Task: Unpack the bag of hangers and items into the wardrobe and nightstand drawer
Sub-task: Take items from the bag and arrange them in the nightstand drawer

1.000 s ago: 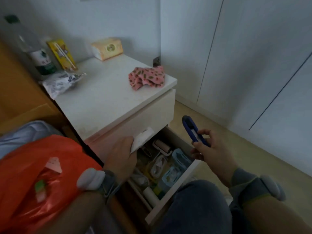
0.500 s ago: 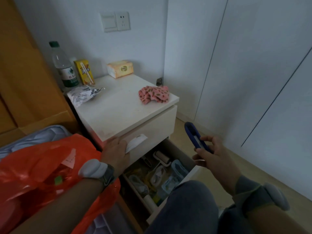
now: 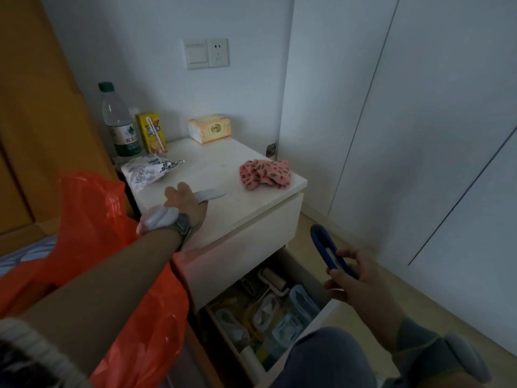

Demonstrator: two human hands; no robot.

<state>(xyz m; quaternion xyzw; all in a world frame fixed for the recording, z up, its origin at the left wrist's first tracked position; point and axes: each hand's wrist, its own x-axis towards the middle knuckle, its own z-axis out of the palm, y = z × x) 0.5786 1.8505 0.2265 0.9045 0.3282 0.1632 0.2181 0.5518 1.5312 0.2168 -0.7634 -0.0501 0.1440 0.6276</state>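
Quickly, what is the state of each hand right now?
Left hand: holding a flat white item.
Right hand: holding a blue tool.

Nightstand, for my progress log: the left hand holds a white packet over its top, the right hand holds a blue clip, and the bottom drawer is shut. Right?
No: the head view shows the bottom drawer pulled open, with things inside. The rest stands: left hand holding the white packet over the nightstand top, right hand holding the blue clip.
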